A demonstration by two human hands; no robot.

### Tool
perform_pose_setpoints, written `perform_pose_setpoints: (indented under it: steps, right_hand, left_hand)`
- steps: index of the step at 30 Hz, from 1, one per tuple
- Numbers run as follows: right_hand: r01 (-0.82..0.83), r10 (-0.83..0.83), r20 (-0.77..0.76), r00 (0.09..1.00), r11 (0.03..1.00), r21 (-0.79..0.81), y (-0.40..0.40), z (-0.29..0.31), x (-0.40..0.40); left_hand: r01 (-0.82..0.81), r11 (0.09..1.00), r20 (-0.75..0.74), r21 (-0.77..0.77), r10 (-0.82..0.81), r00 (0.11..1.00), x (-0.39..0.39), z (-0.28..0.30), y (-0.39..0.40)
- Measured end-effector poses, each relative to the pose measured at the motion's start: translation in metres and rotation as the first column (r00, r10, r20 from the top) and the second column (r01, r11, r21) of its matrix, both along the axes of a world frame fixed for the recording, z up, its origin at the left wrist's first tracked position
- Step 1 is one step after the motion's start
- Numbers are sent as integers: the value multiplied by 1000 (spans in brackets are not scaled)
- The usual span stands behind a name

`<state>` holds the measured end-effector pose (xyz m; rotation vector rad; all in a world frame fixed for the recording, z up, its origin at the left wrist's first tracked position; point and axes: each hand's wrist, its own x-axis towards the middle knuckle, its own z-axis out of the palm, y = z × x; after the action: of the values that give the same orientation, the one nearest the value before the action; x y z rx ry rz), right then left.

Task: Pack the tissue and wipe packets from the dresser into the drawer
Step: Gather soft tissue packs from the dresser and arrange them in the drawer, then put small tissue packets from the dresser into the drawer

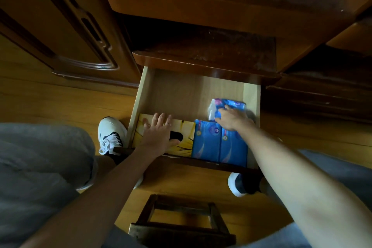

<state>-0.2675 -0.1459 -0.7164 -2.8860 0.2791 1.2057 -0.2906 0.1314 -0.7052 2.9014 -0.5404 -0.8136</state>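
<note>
The pale wooden drawer (pixel 181 94) is pulled out below the dresser top (pixel 203 62). In its front left lies a yellow tissue box (pixel 187 143) with a dark oval slot; my left hand (pixel 159 133) rests flat on it, fingers spread. Two blue tissue packets (pixel 219 147) lie side by side in the front right. Behind them, against the right wall, is a blue and pink wipe packet (pixel 229 104); my right hand (pixel 231 119) is on its near edge, fingers curled around it.
The drawer's back half shows bare wood. A dark wooden stool (pixel 181 219) stands on the floor between my knees. My white shoes (pixel 110 135) flank the drawer front. A carved cabinet door (pixel 66 32) stands to the left, and a higher dresser shelf (pixel 201 0) overhangs.
</note>
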Motion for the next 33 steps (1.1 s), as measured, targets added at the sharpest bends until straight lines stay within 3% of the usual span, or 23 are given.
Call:
perform_pose_setpoints:
  steps: [4,11,13,17,20,22,25,27,29,31,33]
  right_hand:
    - [-86,84,-41,996,996,-36,-2,1,-4]
    - [25,-20,-183,983,999,26,-9,23,-11]
    - [56,-47,-121,992,996,75,-8,41,-14]
    - [8,-40,143,989,976,218,-2,97,-16]
    - [38,-115,185,976,927,373,-7,160,-17]
    - [-14,-135,314,940,902,431,-13,215,-14]
    - [-114,-188,538,822,871,479,-21,309,-10]
    - [-187,-193,646,738,862,471,-25,370,-9]
    - [-270,-137,781,609,890,366,-28,423,-6]
    - [-337,9,928,373,933,126,-32,461,1]
    - [-291,185,975,120,946,-143,-40,485,17]
  left_hand:
    - [14,1000,-1,12,-14,1000,1,1,0]
    - [47,998,1,51,-47,999,1,7,2]
    - [44,999,-73,28,-42,996,5,16,2]
    - [93,995,-163,-41,-98,982,24,56,0]
    - [209,971,11,-119,-209,978,42,121,-10]
    - [320,928,310,-189,-253,916,54,185,-20]
    - [542,785,771,-300,-135,622,68,292,-32]
    - [668,674,896,-316,-21,444,80,362,-40]
    - [720,627,941,-296,62,332,95,423,-50]
    - [687,648,937,-328,135,321,116,466,-60]
    - [581,702,890,-411,172,422,142,490,-73]
